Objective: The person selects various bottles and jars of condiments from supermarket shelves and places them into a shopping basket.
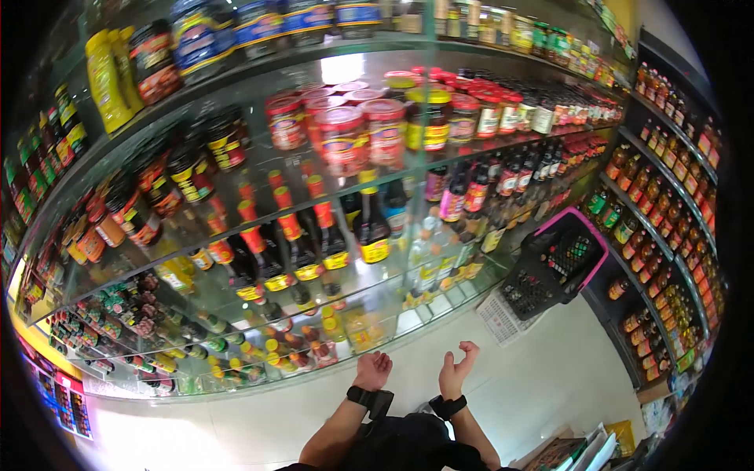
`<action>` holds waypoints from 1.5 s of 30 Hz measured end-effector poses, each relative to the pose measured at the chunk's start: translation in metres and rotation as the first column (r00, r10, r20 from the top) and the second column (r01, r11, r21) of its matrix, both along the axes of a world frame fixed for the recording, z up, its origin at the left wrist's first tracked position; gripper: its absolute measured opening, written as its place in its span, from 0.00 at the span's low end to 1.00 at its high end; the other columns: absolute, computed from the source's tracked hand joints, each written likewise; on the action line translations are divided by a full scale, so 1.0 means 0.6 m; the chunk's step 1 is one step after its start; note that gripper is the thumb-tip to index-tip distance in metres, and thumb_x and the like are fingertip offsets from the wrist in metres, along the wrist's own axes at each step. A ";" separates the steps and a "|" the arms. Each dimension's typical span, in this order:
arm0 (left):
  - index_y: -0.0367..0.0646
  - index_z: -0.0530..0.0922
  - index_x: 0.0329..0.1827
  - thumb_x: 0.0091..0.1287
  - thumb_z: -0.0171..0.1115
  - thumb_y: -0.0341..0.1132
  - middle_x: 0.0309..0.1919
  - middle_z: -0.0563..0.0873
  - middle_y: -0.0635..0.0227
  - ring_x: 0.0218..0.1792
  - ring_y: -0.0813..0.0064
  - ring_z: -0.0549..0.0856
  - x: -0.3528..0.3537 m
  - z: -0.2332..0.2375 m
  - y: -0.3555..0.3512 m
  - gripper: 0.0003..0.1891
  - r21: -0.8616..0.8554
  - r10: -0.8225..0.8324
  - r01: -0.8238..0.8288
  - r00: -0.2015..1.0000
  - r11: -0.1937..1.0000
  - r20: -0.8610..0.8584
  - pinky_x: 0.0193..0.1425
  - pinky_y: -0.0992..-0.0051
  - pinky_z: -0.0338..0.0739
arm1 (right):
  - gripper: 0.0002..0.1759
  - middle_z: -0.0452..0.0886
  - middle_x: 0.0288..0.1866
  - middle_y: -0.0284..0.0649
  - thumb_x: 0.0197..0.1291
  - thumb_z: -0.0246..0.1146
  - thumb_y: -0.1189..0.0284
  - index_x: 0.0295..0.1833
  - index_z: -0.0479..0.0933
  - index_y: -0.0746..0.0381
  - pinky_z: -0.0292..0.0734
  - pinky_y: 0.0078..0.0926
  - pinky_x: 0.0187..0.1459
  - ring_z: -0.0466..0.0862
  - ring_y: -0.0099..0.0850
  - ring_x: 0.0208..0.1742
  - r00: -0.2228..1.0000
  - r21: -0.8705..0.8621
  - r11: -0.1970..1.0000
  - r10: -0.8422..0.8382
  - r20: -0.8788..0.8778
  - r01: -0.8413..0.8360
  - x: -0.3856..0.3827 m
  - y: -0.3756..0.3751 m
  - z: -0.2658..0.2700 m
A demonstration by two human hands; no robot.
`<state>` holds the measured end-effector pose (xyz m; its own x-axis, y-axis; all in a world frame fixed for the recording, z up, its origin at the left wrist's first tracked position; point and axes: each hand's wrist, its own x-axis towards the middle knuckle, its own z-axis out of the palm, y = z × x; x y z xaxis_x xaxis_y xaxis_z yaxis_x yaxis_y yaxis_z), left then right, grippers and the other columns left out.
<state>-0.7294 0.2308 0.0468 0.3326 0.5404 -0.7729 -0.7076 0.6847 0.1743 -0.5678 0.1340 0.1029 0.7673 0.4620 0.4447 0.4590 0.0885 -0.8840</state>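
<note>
My left hand (373,370) is raised in front of the lower glass shelf, its fingers loosely curled and nothing in them. Beside it, my right hand (458,370) is held up over the floor with thumb and fingers apart, also without anything. Neither touches the shelves. Both wrists wear black straps; the left one carries a dark box-shaped device (380,403). Nearest to the left hand are small yellow-capped bottles (333,323) on the low shelf. Above them stand dark sauce bottles with red necks and yellow labels (333,245), and red-lidded jars (343,141).
A black shopping basket with a pink handle (542,271) stands by the shelf's right end, beside a white crate (503,315). Dark shelves of bottles (656,204) line the right wall. Boxes and packets (585,451) lie at lower right. Pale floor tiles (534,385) lie underneath.
</note>
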 end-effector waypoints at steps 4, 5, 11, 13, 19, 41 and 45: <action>0.41 0.69 0.29 0.57 0.50 0.28 0.28 0.75 0.65 0.33 0.70 0.75 0.176 -0.011 -0.031 0.02 -0.021 -0.192 0.192 0.981 0.981 -0.030 0.43 0.72 0.73 | 0.16 0.63 0.39 0.39 0.40 0.52 0.83 0.40 0.63 0.66 0.58 0.26 0.51 0.64 0.30 0.43 0.997 -0.006 0.997 -0.081 0.006 0.081 0.158 -0.045 -0.014; 0.41 0.70 0.28 0.57 0.50 0.28 0.29 0.75 0.65 0.34 0.70 0.75 0.210 -0.014 -0.038 0.02 -0.042 -0.252 0.250 0.967 0.967 -0.040 0.44 0.72 0.73 | 0.16 0.63 0.39 0.39 0.40 0.52 0.83 0.40 0.63 0.66 0.58 0.26 0.51 0.64 0.30 0.43 0.993 -0.008 0.993 -0.117 -0.009 0.117 0.192 -0.059 -0.015; 0.40 0.70 0.29 0.55 0.52 0.28 0.31 0.75 0.64 0.36 0.70 0.75 0.422 -0.052 -0.083 0.02 -0.066 -0.498 0.495 0.866 0.866 -0.050 0.46 0.71 0.73 | 0.16 0.65 0.38 0.38 0.42 0.51 0.83 0.41 0.63 0.65 0.60 0.26 0.49 0.65 0.29 0.42 0.905 -0.071 0.916 -0.401 -0.143 0.395 0.359 -0.175 -0.060; 0.40 0.71 0.29 0.55 0.50 0.30 0.29 0.76 0.65 0.34 0.71 0.75 0.488 -0.054 -0.100 0.03 -0.062 -0.564 0.561 0.823 0.826 -0.069 0.43 0.72 0.74 | 0.16 0.65 0.38 0.38 0.42 0.51 0.83 0.41 0.64 0.65 0.60 0.26 0.49 0.65 0.29 0.42 0.855 -0.101 0.872 -0.489 -0.174 0.478 0.396 -0.218 -0.085; 0.41 0.70 0.30 0.57 0.47 0.32 0.28 0.76 0.66 0.32 0.72 0.76 0.658 -0.100 -0.133 0.05 -0.094 -0.718 0.712 0.690 0.696 -0.089 0.42 0.73 0.74 | 0.15 0.64 0.38 0.38 0.42 0.51 0.83 0.41 0.63 0.65 0.59 0.28 0.50 0.64 0.30 0.43 0.659 -0.179 0.712 -0.699 -0.276 0.679 0.480 -0.309 -0.129; 0.43 0.71 0.31 0.58 0.53 0.33 0.29 0.77 0.70 0.33 0.75 0.77 1.386 -0.100 -0.010 0.04 0.033 -0.760 0.760 0.649 0.650 0.029 0.43 0.75 0.74 | 0.12 0.66 0.38 0.40 0.42 0.51 0.82 0.37 0.65 0.67 0.57 0.28 0.54 0.66 0.34 0.46 0.667 -0.245 0.658 -0.743 -0.060 0.712 1.164 -0.187 -0.082; 0.43 0.71 0.33 0.57 0.53 0.34 0.30 0.77 0.69 0.35 0.74 0.76 1.427 -0.112 0.028 0.05 -0.059 -0.700 0.698 0.713 0.714 -0.030 0.44 0.74 0.73 | 0.13 0.68 0.38 0.43 0.42 0.52 0.81 0.38 0.66 0.67 0.60 0.29 0.53 0.68 0.36 0.45 0.755 -0.324 0.725 -0.654 -0.049 0.608 1.248 -0.136 -0.099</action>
